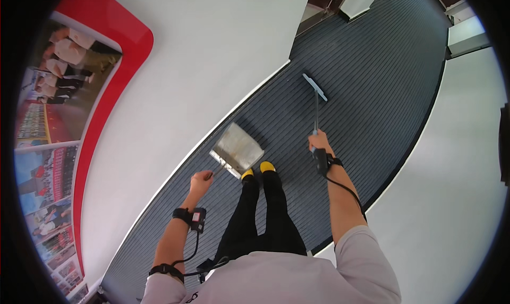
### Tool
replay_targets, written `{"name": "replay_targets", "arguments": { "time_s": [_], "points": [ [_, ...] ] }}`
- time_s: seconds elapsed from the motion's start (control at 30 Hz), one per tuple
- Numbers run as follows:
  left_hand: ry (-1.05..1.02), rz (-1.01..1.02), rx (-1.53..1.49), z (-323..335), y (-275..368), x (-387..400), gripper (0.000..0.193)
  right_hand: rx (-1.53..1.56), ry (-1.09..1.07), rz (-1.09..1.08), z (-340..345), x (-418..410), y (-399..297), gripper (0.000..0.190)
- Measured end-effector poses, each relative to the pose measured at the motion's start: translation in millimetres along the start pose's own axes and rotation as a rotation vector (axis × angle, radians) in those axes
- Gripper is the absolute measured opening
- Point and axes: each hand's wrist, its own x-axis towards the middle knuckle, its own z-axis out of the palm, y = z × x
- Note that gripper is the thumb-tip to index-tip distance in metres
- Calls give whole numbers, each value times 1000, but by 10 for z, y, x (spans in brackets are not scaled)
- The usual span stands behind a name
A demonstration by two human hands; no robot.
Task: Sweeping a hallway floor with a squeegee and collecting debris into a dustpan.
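My left hand (201, 183) is closed around the handle of a worn metal dustpan (239, 145), whose pan hangs over or rests on the ribbed dark floor just in front of my yellow shoes (267, 167). Whether the pan touches the floor I cannot tell. My right hand (320, 140), farther forward and to the right, grips the pole of a long-handled tool with a wide, flat, light-blue head (315, 87), perhaps a broom or squeegee. That head lies over the floor ahead, apart from the dustpan. Both wrists carry strapped black devices with cables.
A white wall (191, 65) with a red-framed photo display (137, 37) runs along the left. Another white wall (426, 192) borders the grey ribbed floor (378, 84) on the right. Doorways and a white pillar (360, 3) stand at the far end.
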Motion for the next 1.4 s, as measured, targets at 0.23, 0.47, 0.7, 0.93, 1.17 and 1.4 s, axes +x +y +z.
{"name": "replay_targets", "arguments": {
  "time_s": [0.23,0.47,0.7,0.93,1.17,1.4],
  "points": [
    [-1,37,5,-71,-77,37,22,-418,-79,-46,515,-1034,368,30],
    [31,63,-37,56,524,349,27,-107,-199,139,-675,-1717,153,52],
    [20,3,-39,516,1067,731,32,-138,-194,51,-1249,-1211,-284,56],
    [9,-157,-143,1008,1504,1121,32,-242,-200,-121,-1465,269,-880,32],
    [156,-154,-277,1371,1776,1482,23,-47,-273,20,-1327,622,-572,13],
    [155,-160,-247,1408,2037,2025,20,397,-204,412,-1213,555,-637,22]
  ]
}}
